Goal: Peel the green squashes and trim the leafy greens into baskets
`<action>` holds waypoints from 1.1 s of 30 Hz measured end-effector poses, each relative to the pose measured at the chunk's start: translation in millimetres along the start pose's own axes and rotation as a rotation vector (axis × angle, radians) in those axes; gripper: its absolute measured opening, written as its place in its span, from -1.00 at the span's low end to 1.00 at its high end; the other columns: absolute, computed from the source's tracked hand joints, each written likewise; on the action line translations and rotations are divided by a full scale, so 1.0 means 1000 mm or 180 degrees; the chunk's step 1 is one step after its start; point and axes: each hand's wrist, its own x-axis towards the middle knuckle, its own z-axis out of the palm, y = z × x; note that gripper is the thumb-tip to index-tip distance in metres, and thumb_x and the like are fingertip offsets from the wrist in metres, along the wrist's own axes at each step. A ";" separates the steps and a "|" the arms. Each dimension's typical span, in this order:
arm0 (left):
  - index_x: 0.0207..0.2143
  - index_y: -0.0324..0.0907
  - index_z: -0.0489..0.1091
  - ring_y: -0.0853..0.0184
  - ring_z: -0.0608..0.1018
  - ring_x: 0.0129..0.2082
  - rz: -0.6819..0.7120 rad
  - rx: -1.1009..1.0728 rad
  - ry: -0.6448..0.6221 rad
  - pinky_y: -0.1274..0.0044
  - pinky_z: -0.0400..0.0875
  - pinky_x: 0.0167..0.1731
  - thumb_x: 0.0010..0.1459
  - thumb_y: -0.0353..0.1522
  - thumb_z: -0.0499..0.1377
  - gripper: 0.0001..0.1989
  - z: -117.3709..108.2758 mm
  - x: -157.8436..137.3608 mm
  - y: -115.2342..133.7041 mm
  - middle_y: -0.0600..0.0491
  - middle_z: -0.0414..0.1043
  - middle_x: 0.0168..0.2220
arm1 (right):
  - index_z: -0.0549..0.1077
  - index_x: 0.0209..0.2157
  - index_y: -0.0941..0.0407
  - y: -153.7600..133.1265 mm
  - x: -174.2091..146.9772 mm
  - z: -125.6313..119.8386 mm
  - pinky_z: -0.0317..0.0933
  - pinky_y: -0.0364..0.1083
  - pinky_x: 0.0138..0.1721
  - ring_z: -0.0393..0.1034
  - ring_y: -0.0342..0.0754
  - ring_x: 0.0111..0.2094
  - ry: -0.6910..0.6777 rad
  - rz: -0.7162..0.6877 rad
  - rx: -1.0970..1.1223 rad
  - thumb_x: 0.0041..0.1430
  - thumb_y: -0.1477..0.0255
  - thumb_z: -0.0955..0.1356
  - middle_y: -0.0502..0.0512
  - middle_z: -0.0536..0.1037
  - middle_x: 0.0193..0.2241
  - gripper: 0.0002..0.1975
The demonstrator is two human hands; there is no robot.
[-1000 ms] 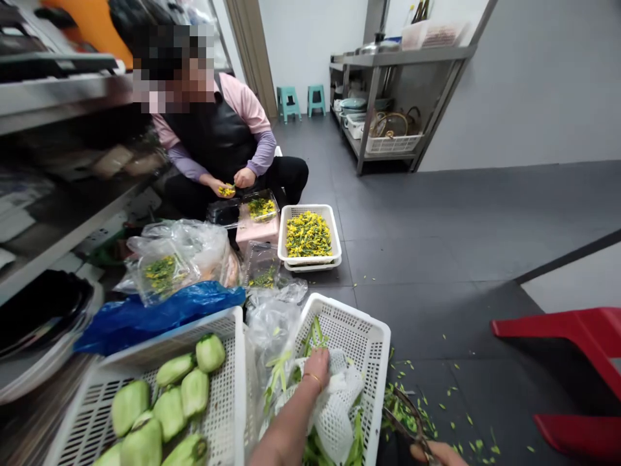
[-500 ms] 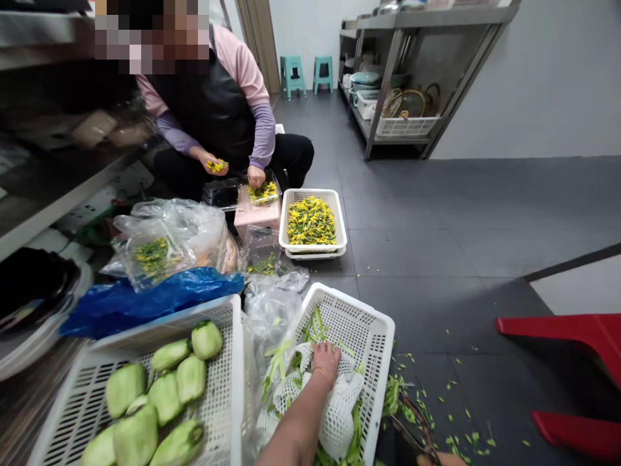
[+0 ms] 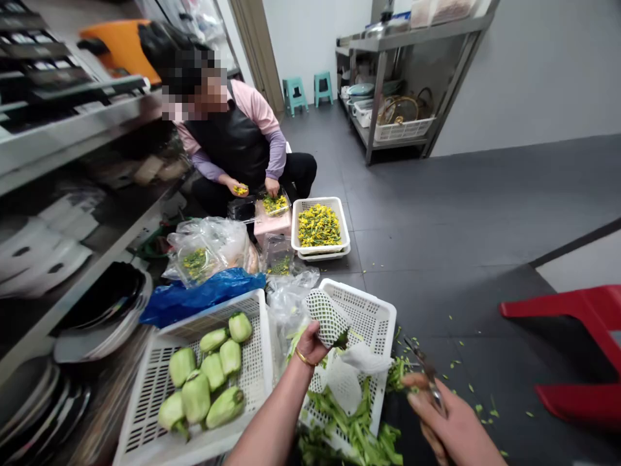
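My left hand [image 3: 313,346] is closed around a green vegetable in a white foam net [image 3: 326,317], above the right-hand white basket [image 3: 383,317]. Its dark green end sticks out of the net. In that basket are loose foam nets [image 3: 343,385] and green peelings [image 3: 356,421]. My right hand [image 3: 449,414] grips a metal-bladed tool with a brown handle [image 3: 427,372], to the right of the basket; its exact kind is unclear. Several peeled pale green vegetables [image 3: 196,396] lie in the left white basket [image 3: 264,336].
Across from me a person [image 3: 247,142] handles yellow-flowered greens beside a white basket of them [image 3: 319,226]. A blue plastic bag [image 3: 204,294] and clear bags [image 3: 213,236] lie behind the left basket. Stacked plates [image 3: 43,414] are at left, a red stool [image 3: 572,301] at right. Green scraps litter the floor.
My left hand has lifted a netted vegetable out of the right basket. My right hand has come up further into view with the bladed tool. The view has shifted left.
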 end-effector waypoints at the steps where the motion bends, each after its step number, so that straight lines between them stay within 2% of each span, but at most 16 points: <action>1: -0.01 -0.25 0.23 -0.07 0.41 -0.03 0.0040 -0.0444 -0.0033 0.09 0.34 -0.14 -0.20 0.24 -0.02 -0.11 0.012 -0.019 0.011 -0.24 0.33 0.02 | 0.36 -0.17 0.12 -0.007 -0.004 0.003 -0.14 -0.24 -0.76 -0.11 -0.30 -0.79 0.0040 -0.0143 0.0001 -0.05 -0.02 0.31 -0.16 0.22 -0.69 -0.45; 5: -0.06 -0.21 0.29 -0.08 0.37 0.02 -0.0041 -0.1378 0.0046 0.05 0.34 -0.14 -0.15 0.27 -0.06 -0.15 0.062 -0.090 0.040 -0.19 0.33 0.03 | 0.36 -0.10 0.15 -0.024 -0.027 0.016 -0.04 -0.21 -0.74 0.00 -0.28 -0.77 0.0104 -0.0721 -0.0098 -0.03 0.09 0.32 -0.08 0.38 -0.58 -0.47; 8: -0.10 -0.17 0.33 -0.01 0.36 0.05 0.0208 -0.1690 0.0411 0.12 0.36 -0.10 -0.06 0.18 -0.02 -0.29 0.091 -0.136 0.043 -0.13 0.35 0.02 | 0.39 -0.12 0.17 -0.018 -0.050 0.033 0.22 -0.16 -0.53 0.27 -0.16 -0.60 -0.0110 -0.1163 -0.0344 -0.03 0.17 0.34 -0.02 0.44 -0.52 -0.53; 11: -0.15 -0.12 0.37 0.07 0.35 0.07 0.0730 -0.1844 0.0725 0.22 0.36 -0.04 -0.04 0.11 0.05 -0.42 0.107 -0.176 0.036 -0.06 0.38 0.01 | 0.33 -0.08 0.16 -0.005 -0.075 0.057 0.30 -0.07 -0.23 0.43 -0.01 -0.31 -0.0300 -0.1490 -0.0490 -0.07 0.19 0.37 0.06 0.52 -0.38 -0.48; 14: -0.17 -0.12 0.40 0.08 0.37 0.06 0.0978 -0.1933 0.0660 0.26 0.35 -0.03 -0.04 0.08 0.09 -0.45 0.112 -0.211 0.033 -0.07 0.42 -0.03 | 0.26 -0.02 0.16 0.006 -0.099 0.079 0.29 -0.04 -0.12 0.42 0.07 -0.14 -0.0258 -0.1718 -0.0262 -0.10 0.17 0.38 0.16 0.52 -0.19 -0.39; 16: -0.16 -0.14 0.41 0.07 0.40 0.03 0.1041 -0.1989 0.0491 0.27 0.35 -0.04 -0.05 0.05 0.13 -0.46 0.112 -0.232 0.037 -0.08 0.44 -0.06 | 0.27 -0.02 0.16 0.011 -0.113 0.089 0.33 -0.04 -0.20 0.45 0.06 -0.21 -0.0263 -0.1800 -0.0071 -0.11 0.15 0.39 0.14 0.54 -0.27 -0.38; 18: -0.14 -0.15 0.41 0.07 0.42 0.00 0.1103 -0.2035 0.0372 0.26 0.36 -0.06 -0.03 0.05 0.12 -0.45 0.112 -0.250 0.044 -0.09 0.46 -0.09 | 0.29 -0.03 0.16 0.014 -0.128 0.093 0.32 -0.08 -0.45 0.44 0.00 -0.46 -0.0334 -0.1766 0.0102 -0.09 0.10 0.37 0.01 0.50 -0.52 -0.38; 19: -0.14 -0.16 0.41 0.07 0.43 -0.02 0.1115 -0.2057 0.0369 0.25 0.37 -0.08 -0.01 0.07 0.09 -0.44 0.113 -0.257 0.049 -0.10 0.46 -0.10 | 0.30 -0.04 0.16 0.015 -0.134 0.094 0.25 -0.11 -0.58 0.37 -0.05 -0.60 -0.0383 -0.1728 0.0188 -0.08 0.06 0.36 -0.06 0.43 -0.62 -0.37; 21: -0.15 -0.20 0.40 0.06 0.45 -0.04 0.1046 -0.2097 0.0491 0.24 0.38 -0.10 0.04 0.09 -0.01 -0.40 0.114 -0.269 0.060 -0.12 0.46 -0.12 | 0.32 -0.09 0.16 0.016 -0.147 0.092 0.05 -0.17 -0.73 0.17 -0.16 -0.77 -0.0458 -0.1730 0.0380 -0.09 -0.01 0.34 -0.12 0.34 -0.70 -0.36; 23: -0.15 -0.22 0.39 0.06 0.46 -0.06 0.0971 -0.2164 0.0681 0.23 0.38 -0.12 0.10 0.06 -0.08 -0.41 0.118 -0.276 0.070 -0.14 0.45 -0.10 | 0.33 -0.16 0.15 0.015 -0.157 0.087 -0.08 -0.20 -0.77 0.04 -0.25 -0.80 -0.0452 -0.1807 0.0568 -0.11 -0.06 0.34 -0.11 0.35 -0.67 -0.37; 26: -0.09 -0.21 0.35 0.11 0.46 -0.06 0.1040 -0.2313 0.0921 0.27 0.40 -0.14 0.14 -0.02 -0.13 -0.45 0.129 -0.282 0.081 -0.11 0.42 -0.05 | 0.31 -0.34 0.14 0.011 -0.165 0.076 -0.12 -0.23 -0.75 -0.03 -0.30 -0.78 -0.0351 -0.1857 0.0638 -0.08 -0.07 0.33 -0.13 0.29 -0.66 -0.46; 29: -0.11 -0.19 0.37 0.18 0.49 -0.13 0.1111 -0.2474 0.1004 0.34 0.41 -0.17 0.15 -0.02 -0.14 -0.47 0.141 -0.284 0.086 -0.07 0.44 -0.09 | 0.29 -0.46 0.14 0.006 -0.170 0.065 -0.07 -0.21 -0.71 0.00 -0.27 -0.74 -0.0379 -0.1955 0.0186 -0.04 -0.08 0.29 -0.12 0.25 -0.70 -0.49; 33: -0.27 -0.21 0.44 0.26 0.53 -0.34 0.1257 -0.2753 0.0901 0.40 0.42 -0.22 0.10 -0.05 0.03 -0.56 0.156 -0.289 0.086 -0.03 0.49 -0.33 | 0.31 -0.59 0.14 0.001 -0.174 0.063 0.04 -0.17 -0.61 0.10 -0.20 -0.67 -0.0375 -0.2286 -0.0538 -0.04 -0.07 0.27 -0.05 0.29 -0.72 -0.48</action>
